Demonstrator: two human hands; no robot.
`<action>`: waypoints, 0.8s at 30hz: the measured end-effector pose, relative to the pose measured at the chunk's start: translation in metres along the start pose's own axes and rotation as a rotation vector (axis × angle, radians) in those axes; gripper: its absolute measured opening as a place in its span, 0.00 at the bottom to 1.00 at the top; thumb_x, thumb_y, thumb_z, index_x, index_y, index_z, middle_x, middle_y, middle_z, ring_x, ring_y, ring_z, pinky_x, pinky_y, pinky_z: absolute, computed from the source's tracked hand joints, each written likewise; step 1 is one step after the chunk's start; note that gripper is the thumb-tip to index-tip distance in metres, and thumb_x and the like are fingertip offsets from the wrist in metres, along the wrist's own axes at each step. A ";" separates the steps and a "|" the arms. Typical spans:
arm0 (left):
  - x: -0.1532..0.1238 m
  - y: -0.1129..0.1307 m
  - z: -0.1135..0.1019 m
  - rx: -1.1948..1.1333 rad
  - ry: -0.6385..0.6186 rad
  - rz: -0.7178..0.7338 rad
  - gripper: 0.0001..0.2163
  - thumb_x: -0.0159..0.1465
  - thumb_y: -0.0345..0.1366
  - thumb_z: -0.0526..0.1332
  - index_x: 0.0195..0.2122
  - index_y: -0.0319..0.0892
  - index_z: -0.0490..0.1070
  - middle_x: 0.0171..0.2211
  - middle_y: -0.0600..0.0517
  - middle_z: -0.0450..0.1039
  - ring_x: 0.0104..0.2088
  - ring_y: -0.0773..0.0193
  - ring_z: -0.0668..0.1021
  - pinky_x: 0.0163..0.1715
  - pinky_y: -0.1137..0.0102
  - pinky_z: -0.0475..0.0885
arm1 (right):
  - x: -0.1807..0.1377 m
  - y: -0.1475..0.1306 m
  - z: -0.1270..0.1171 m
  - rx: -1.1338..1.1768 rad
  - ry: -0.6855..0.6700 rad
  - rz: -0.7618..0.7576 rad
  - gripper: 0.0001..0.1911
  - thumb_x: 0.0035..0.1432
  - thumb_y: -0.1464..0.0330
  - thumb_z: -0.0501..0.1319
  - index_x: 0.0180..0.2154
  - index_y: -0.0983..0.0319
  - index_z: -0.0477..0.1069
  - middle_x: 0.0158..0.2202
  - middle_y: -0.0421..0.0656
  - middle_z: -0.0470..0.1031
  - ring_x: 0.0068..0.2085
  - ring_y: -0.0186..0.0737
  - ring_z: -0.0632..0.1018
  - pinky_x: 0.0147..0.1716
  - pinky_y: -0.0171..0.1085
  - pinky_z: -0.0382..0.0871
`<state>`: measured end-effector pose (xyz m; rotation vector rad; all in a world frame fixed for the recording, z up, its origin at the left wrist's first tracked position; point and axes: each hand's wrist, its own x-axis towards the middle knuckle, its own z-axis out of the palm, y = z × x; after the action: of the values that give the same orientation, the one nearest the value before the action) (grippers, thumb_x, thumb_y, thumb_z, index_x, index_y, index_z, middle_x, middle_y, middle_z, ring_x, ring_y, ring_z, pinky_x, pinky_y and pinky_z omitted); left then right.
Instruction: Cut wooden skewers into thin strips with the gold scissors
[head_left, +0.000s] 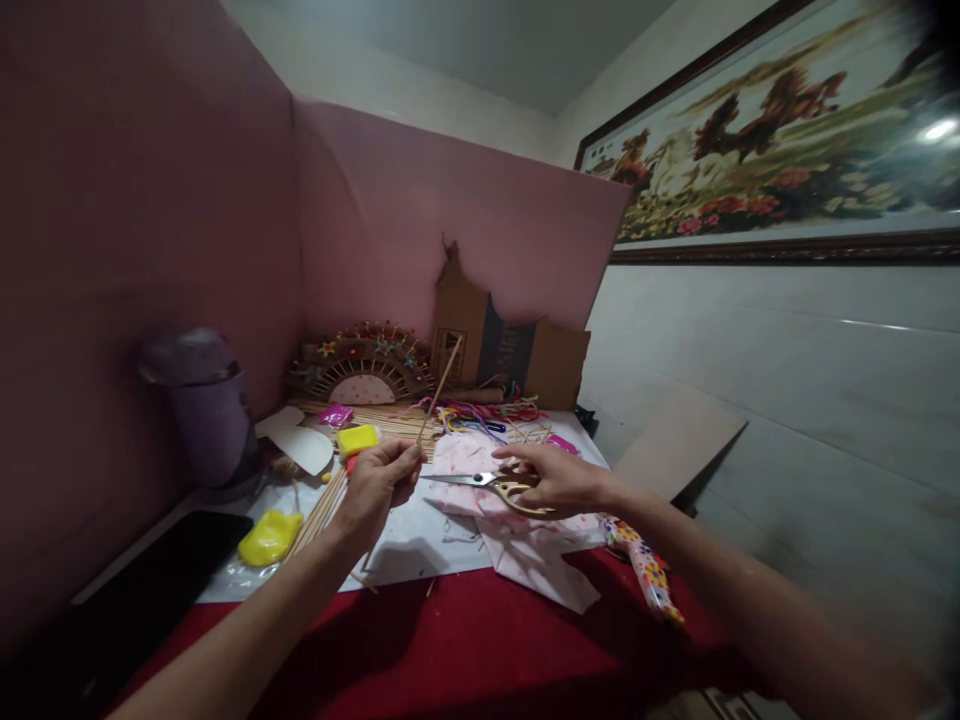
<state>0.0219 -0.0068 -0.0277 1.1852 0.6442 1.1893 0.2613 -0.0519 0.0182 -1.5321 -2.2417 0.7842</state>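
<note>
My left hand [381,484] is closed in a pinch on a thin wooden stick [442,385] that slants up and to the right. My right hand [553,478] rests on a pair of scissors [480,481] with gold handles, fingers curled over the handles, blades pointing left toward the stick. Both hands are above pale pink paper [525,545] lying on a table with a red cloth [480,640]. A bundle of wooden sticks [319,515] lies just left of my left hand.
A yellow blob [270,537] and a yellow block [358,438] lie at the left, near a purple jar [208,410]. A decorated cardboard fan [360,365], a cardboard house [487,345] and coloured cords [487,412] stand at the back against pink panels. A patterned tube [646,568] lies at the right.
</note>
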 end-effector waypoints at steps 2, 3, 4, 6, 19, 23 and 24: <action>0.001 0.000 -0.001 -0.013 0.021 -0.026 0.12 0.51 0.40 0.64 0.23 0.36 0.66 0.14 0.61 0.55 0.13 0.79 0.54 0.13 0.80 0.44 | -0.007 0.007 -0.005 0.120 0.020 0.014 0.33 0.44 0.71 0.62 0.54 0.62 0.59 0.44 0.45 0.71 0.42 0.39 0.73 0.37 0.35 0.66; 0.001 0.000 -0.002 -0.013 0.027 -0.031 0.12 0.51 0.40 0.64 0.23 0.36 0.66 0.13 0.61 0.54 0.13 0.79 0.54 0.13 0.80 0.44 | -0.011 0.010 -0.008 0.156 0.012 0.020 0.33 0.43 0.70 0.64 0.53 0.61 0.61 0.44 0.45 0.70 0.43 0.39 0.72 0.38 0.35 0.65; 0.001 0.000 -0.002 -0.012 0.031 -0.035 0.11 0.51 0.40 0.64 0.23 0.36 0.66 0.13 0.61 0.54 0.13 0.79 0.53 0.13 0.80 0.43 | -0.015 0.013 -0.009 0.179 0.003 0.032 0.31 0.42 0.68 0.65 0.51 0.61 0.63 0.43 0.43 0.70 0.42 0.40 0.72 0.38 0.35 0.65; 0.002 0.000 -0.004 -0.013 0.035 -0.034 0.11 0.52 0.39 0.62 0.23 0.36 0.66 0.13 0.61 0.54 0.13 0.79 0.53 0.13 0.79 0.42 | -0.022 0.014 -0.010 0.203 -0.005 0.075 0.27 0.40 0.64 0.67 0.45 0.61 0.66 0.38 0.41 0.70 0.38 0.38 0.71 0.35 0.35 0.64; -0.002 0.001 -0.002 0.044 0.039 -0.039 0.10 0.54 0.39 0.61 0.23 0.36 0.66 0.14 0.60 0.53 0.14 0.78 0.53 0.15 0.78 0.43 | -0.015 -0.021 0.037 0.287 0.090 -0.004 0.34 0.43 0.38 0.51 0.34 0.62 0.59 0.25 0.37 0.60 0.25 0.32 0.61 0.22 0.31 0.54; -0.005 0.004 0.001 0.068 0.017 -0.030 0.11 0.53 0.39 0.60 0.23 0.36 0.67 0.13 0.60 0.52 0.14 0.78 0.53 0.14 0.78 0.42 | -0.007 -0.023 0.041 0.271 0.097 -0.050 0.33 0.44 0.39 0.53 0.35 0.62 0.59 0.25 0.36 0.59 0.25 0.30 0.59 0.22 0.30 0.53; -0.005 0.004 0.002 0.074 0.015 -0.031 0.10 0.53 0.39 0.60 0.22 0.36 0.67 0.13 0.60 0.53 0.13 0.78 0.53 0.14 0.78 0.42 | -0.005 -0.022 0.042 0.260 0.099 -0.063 0.33 0.44 0.39 0.53 0.35 0.63 0.60 0.25 0.36 0.59 0.25 0.30 0.58 0.22 0.30 0.53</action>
<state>0.0208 -0.0130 -0.0240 1.2248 0.7204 1.1575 0.2237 -0.0740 -0.0021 -1.3417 -2.0159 0.9195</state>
